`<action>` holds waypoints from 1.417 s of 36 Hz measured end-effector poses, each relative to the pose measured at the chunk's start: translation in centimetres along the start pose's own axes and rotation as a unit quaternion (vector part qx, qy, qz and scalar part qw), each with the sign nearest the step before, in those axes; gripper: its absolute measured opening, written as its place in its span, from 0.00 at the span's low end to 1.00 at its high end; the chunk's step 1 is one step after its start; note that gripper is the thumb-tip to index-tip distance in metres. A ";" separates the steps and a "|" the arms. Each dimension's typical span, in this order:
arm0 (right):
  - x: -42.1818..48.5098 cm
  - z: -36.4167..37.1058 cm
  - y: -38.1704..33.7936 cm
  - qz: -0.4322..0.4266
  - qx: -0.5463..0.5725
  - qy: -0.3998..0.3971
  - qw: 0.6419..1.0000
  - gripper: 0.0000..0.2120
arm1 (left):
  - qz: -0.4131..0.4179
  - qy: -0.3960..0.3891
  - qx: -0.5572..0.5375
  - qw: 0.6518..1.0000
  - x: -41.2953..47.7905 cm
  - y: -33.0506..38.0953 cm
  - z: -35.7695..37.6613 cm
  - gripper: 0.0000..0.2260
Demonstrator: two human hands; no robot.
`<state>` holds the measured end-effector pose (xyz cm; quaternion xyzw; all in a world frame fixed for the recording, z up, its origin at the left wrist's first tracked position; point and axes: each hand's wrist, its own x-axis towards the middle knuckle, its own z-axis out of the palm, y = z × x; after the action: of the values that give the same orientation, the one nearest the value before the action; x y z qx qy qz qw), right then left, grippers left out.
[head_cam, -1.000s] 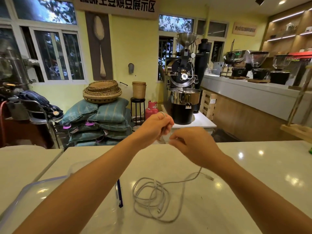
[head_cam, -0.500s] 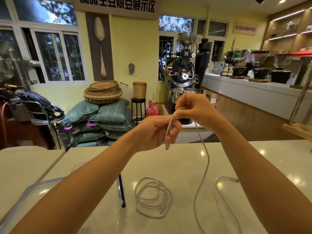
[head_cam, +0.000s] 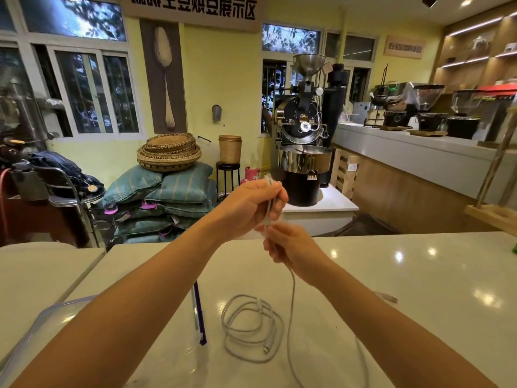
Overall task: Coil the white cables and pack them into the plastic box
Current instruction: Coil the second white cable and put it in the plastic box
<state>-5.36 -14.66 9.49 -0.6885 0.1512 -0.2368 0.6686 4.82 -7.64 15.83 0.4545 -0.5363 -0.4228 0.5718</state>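
Note:
My left hand (head_cam: pixel 247 207) is raised above the white table and grips folded loops of a white cable (head_cam: pixel 291 309). Just below it, my right hand (head_cam: pixel 291 249) pinches the same cable, whose free length hangs down to the table and curves off toward the near edge. Its plug end (head_cam: pixel 390 298) lies on the table beyond my right forearm. A second white cable (head_cam: pixel 250 329) lies loosely coiled on the table in front of me. The clear plastic box (head_cam: pixel 56 312) with a blue-edged rim stands at the near left, partly hidden by my left forearm.
The white table (head_cam: pixel 419 289) reaches far to the right. A second white table (head_cam: pixel 36 273) adjoins it on the left. Beyond the far edge stand stacked sacks (head_cam: pixel 167 203), a coffee roaster (head_cam: pixel 305 152) and a long counter (head_cam: pixel 419 163).
My right hand has come down from above my left hand to just below it, still on the cable. One more loop is gathered in my left hand, and the hanging length is shorter.

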 end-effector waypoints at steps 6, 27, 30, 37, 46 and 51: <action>-2.3 0.8 -1.1 0.027 -0.209 -0.021 0.977 0.11 | 0.014 0.062 0.092 0.994 0.2 -1.1 -1.2 0.16; -2.1 -3.5 -10.2 -0.103 -0.619 -0.017 0.778 0.10 | -0.047 -0.007 0.234 0.971 0.1 -2.7 2.3 0.15; -1.4 -4.1 -11.3 -0.135 -0.625 -0.001 0.769 0.14 | -0.054 -0.015 0.149 0.987 -0.4 -2.5 2.3 0.17; 0.8 -5.6 -11.0 -0.180 -0.456 0.003 0.872 0.09 | -0.049 -0.089 0.000 0.995 -1.0 -1.2 2.1 0.18; 1.6 -4.7 -6.2 -0.143 -0.016 -0.031 0.989 0.08 | -0.020 -0.100 -0.083 0.991 -0.4 0.3 1.8 0.19; 1.1 -1.7 -2.5 -0.053 -0.008 0.037 0.998 0.17 | -0.002 -0.048 -0.109 0.993 0.5 0.2 1.8 0.18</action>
<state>-5.57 -16.51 12.09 -0.6915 0.1410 -0.2963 0.6435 3.06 -8.16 16.14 0.3699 -0.5133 -0.5007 0.5908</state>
